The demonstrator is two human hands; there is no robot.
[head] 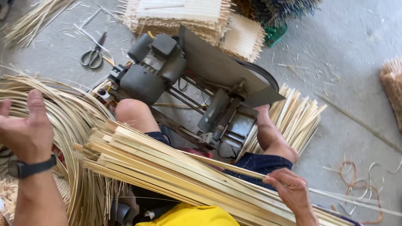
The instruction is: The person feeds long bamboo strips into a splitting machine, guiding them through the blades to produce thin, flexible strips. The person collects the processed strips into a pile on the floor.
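A thick bundle of pale bamboo slats (167, 167) lies across my lap, running from centre left down to the lower right. My right hand (289, 190) grips one slat near the bundle's right part, the slat's tip pointing toward a dark motor-driven splitting machine (197, 83) between my knees. My left hand (23, 127), with a dark watch on the wrist, is raised with fingers apart over a heap of thin curved bamboo strips (63, 113) and holds nothing.
Scissors (94, 54) lie on the concrete floor at upper left. Stacked woven bamboo mats (184, 16) sit behind the machine. More cut slats (297, 117) lie beyond my right knee. A green object (274, 35) and loose curled shavings (356, 175) are on the floor.
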